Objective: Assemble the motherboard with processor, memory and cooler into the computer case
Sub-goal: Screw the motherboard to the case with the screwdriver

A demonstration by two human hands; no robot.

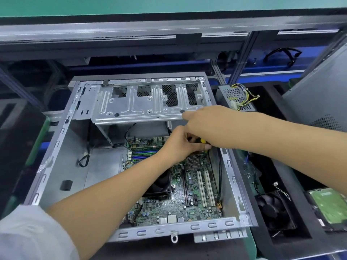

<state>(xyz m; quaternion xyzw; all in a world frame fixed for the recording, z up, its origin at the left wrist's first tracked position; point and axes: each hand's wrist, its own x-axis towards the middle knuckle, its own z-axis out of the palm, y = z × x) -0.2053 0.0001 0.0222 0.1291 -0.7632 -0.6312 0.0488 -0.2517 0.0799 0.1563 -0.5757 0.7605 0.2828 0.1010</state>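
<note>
Down on the table lies the open computer case point(56, 147), the motherboard point(187, 203) flat inside it. Both hands meet over the board's far edge: the left hand point(180, 145) and right hand point(206, 122) have fingers curled round a yellow-and-black screwdriver point(202, 140).

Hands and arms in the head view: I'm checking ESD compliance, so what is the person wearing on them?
Both hands are bare: no gloves on the left hand or the right hand, and no rings, watch or wrist strap visible. Both forearms are uncovered. A loose, pale whitish sleeve covers the left upper arm, ending near the elbow; any right sleeve is outside the frame.
</note>
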